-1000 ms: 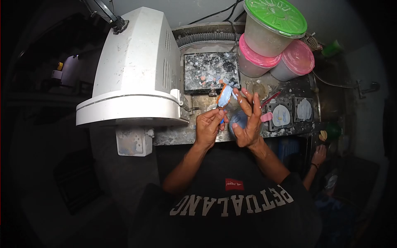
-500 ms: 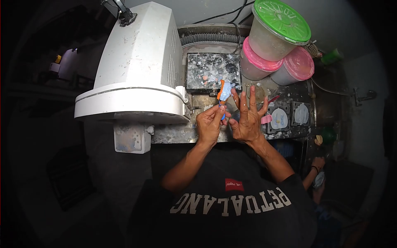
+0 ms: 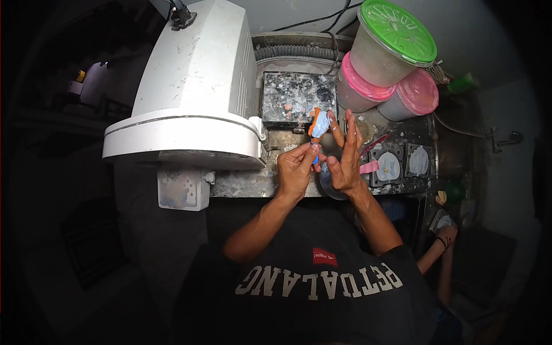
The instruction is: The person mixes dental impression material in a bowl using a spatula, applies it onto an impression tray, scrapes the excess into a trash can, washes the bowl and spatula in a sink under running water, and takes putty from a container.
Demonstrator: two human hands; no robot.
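Note:
My left hand (image 3: 296, 172) pinches the blue handle of a dental impression (image 3: 320, 124), which has an orange edge and is coated with pale-blue paste. It is held up in front of a black box (image 3: 287, 92) spattered with paste. My right hand (image 3: 346, 164) is open beside it, fingers stretched upward. One fingertip is close to the coated side; I cannot tell whether it touches. Specks of paste mark its fingers. A clear rounded bowl (image 3: 330, 183) is partly hidden below this hand. Just right of my hand lies a pink-handled tool (image 3: 369, 167).
A large white machine (image 3: 190, 86) fills the left. Stacked tubs, one with a green lid (image 3: 399, 29) and others with pink lids (image 3: 418, 92), stand at the back right. Two square flasks (image 3: 418, 161) hold pale material. At lower right, another person's hand (image 3: 446, 234) is at a similar flask.
My right hand has turned more edge-on, its fingers drawn closer together. The impression has shifted slightly right and up in view. The other person's hand and flask have moved up.

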